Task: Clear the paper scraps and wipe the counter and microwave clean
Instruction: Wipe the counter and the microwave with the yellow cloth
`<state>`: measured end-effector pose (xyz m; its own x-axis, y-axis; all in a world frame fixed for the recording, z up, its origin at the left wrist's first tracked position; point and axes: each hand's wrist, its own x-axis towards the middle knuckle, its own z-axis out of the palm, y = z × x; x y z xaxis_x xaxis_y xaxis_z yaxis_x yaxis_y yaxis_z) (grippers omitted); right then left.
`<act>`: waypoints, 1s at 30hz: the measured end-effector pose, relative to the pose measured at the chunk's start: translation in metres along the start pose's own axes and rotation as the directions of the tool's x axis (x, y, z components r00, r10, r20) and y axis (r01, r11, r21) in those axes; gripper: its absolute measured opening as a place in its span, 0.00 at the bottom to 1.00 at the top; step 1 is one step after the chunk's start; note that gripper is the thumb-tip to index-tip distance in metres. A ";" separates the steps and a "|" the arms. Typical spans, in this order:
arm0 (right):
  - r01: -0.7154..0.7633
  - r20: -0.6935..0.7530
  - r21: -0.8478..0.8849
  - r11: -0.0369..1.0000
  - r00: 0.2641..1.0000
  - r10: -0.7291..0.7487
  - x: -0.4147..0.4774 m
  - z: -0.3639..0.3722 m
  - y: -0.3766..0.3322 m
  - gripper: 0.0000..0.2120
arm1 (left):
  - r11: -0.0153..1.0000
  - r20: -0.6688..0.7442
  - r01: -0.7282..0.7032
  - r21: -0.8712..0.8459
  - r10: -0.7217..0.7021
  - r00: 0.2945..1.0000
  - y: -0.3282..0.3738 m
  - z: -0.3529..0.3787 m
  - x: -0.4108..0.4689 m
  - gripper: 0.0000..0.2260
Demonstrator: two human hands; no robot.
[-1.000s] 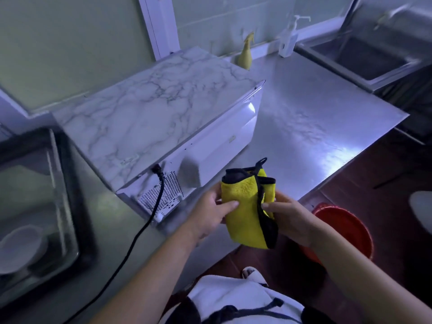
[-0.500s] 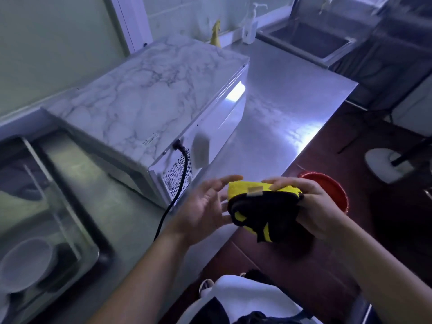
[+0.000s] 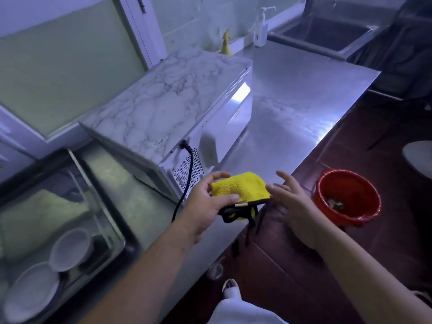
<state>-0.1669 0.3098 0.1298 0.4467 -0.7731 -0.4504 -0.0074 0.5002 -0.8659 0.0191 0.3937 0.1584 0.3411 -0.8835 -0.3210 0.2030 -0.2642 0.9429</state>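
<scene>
The person stands at the near edge of the stainless-steel bench, a flat, brushed, shiny sheet. Their left hand grips a folded yellow microfibre cloth with black trim: the thumb presses on the nubbly top face and the fingers curl round the far edge. The cloth is held in the air just over the bench edge, in front of the microwave's back corner. Folded, it makes a rough flat wedge whose long axis runs left to right, from the left hand toward the right. Its black-bound edges and a small tan tag hang loose on the near side.

The right hand is open, fingers straight and spread, its fingertips just beside the cloth's right corner; I cannot tell whether they touch.

The boxy microwave with a marble-patterned top sits on the bench, a black power cable dropping from its perforated rear panel. A round red plastic bucket stands on the dark floor to the right, with pale scraps inside.
</scene>
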 end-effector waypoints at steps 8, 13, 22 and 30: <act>-0.265 0.302 0.606 0.750 0.949 0.092 0.005 0.043 0.054 0.31 | 0.996 -0.107 -0.053 0.068 0.060 0.992 -0.022 0.030 -0.026 0.24; -0.056 -0.001 0.534 0.844 0.998 0.066 0.020 0.053 0.049 0.16 | 0.899 -0.002 -0.030 0.436 0.034 0.999 -0.006 0.011 -0.031 0.21; 0.257 -0.262 0.191 0.947 0.943 -0.203 0.075 0.066 0.014 0.10 | 0.411 -0.048 -0.175 0.895 0.477 0.878 0.104 -0.066 0.078 0.13; 0.730 -0.258 -0.182 0.659 0.611 -0.748 0.123 0.162 -0.010 0.19 | 0.058 -0.077 0.061 0.996 0.332 0.940 0.102 -0.101 0.161 0.21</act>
<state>0.0335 0.2731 0.1179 0.0477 -0.9474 0.3165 0.1587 -0.3056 -0.9388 0.1877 0.2639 0.1942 0.4588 -0.8885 0.0042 -0.8819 -0.4548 0.1242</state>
